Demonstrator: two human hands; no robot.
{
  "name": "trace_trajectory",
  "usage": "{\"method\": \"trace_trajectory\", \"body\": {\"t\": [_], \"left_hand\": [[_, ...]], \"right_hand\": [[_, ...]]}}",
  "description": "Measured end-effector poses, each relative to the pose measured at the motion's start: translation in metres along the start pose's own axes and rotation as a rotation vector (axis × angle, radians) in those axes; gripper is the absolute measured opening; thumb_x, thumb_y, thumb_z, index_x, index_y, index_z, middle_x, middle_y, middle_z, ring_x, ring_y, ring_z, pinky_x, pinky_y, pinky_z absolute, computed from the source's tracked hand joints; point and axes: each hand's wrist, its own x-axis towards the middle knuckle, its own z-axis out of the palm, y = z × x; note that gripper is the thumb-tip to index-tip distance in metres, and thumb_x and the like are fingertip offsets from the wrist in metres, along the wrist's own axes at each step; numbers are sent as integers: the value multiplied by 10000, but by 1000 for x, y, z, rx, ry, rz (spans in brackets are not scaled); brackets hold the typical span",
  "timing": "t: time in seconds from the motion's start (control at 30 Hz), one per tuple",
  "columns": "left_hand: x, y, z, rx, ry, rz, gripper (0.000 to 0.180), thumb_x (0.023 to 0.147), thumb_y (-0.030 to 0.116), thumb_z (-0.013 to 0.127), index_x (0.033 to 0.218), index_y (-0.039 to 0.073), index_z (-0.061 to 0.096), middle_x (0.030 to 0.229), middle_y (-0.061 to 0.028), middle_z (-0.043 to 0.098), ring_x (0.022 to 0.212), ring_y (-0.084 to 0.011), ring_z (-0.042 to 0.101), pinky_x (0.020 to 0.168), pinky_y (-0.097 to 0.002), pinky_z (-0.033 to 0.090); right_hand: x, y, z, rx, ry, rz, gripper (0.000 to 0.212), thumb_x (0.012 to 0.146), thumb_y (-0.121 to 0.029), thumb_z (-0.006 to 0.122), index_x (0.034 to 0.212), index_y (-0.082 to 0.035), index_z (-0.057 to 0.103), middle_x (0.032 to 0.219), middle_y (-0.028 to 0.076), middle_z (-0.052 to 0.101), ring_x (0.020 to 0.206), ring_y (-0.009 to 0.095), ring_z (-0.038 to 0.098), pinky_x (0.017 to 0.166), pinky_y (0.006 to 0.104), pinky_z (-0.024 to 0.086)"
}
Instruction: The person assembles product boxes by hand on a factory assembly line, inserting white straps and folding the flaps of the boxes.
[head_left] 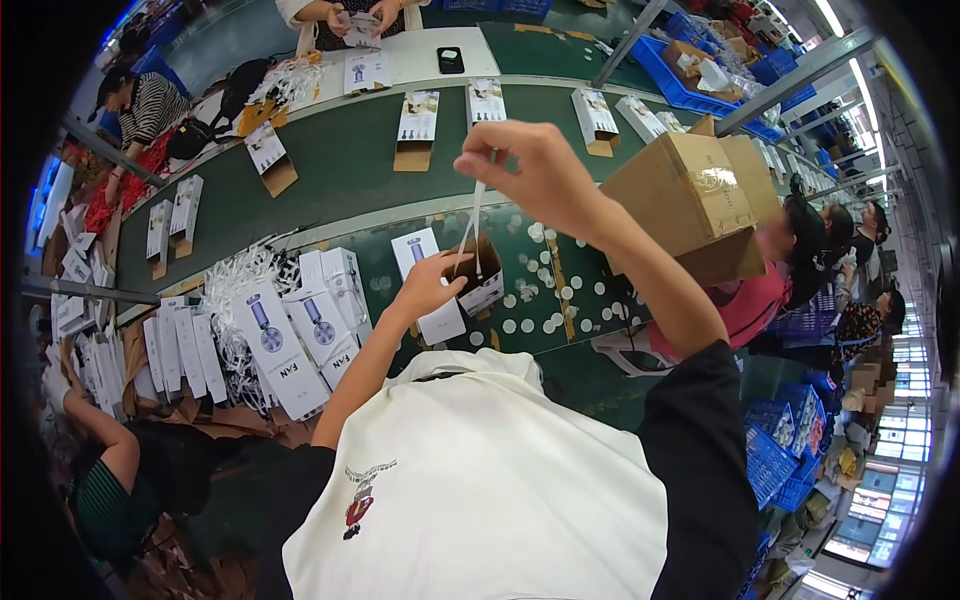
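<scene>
My right hand (535, 165) is raised above the bench with its fingers pinched on a thin white cord (476, 215). The cord hangs in two strands down to an open carton (485, 292), whose inside is brown cardboard and whose outside is white. At the carton's left edge, my left hand (432, 287) grips it, the index finger reaching over the opening near the cord. Under and beside that hand lies a white fan box (415, 246) with a blue fan picture. What is inside the carton cannot be made out.
Left of my arm stand several white fan boxes (268, 335) by a heap of white cords (235, 285). Round white stickers (548, 278) dot the bench. A large brown carton (690, 190) sits at right. Open boxes (416, 125) lie along the green belt (335, 165); co-workers surround it.
</scene>
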Motion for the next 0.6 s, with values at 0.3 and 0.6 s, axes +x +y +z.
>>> {"method": "trace_trajectory", "body": {"t": [0.3, 0.6], "left_hand": [[17, 10, -2, -41, 22, 153, 513, 732, 116, 619, 1244, 75, 613, 1146, -153, 659, 942, -308, 657, 887, -358, 505], [-13, 35, -33, -54, 326, -14, 390, 797, 62, 551, 1170, 82, 661, 979, -212, 674, 826, -321, 672, 767, -368, 531]], "right_hand": [[-3, 4, -12, -61, -109, -75, 174, 843, -183, 676, 788, -33, 607, 644, 105, 595, 605, 280, 586, 574, 363, 459], [-125, 20, 88, -293, 321, 245, 443, 683, -83, 750, 1099, -30, 606, 989, 130, 607, 945, 306, 586, 826, 398, 484]]}}
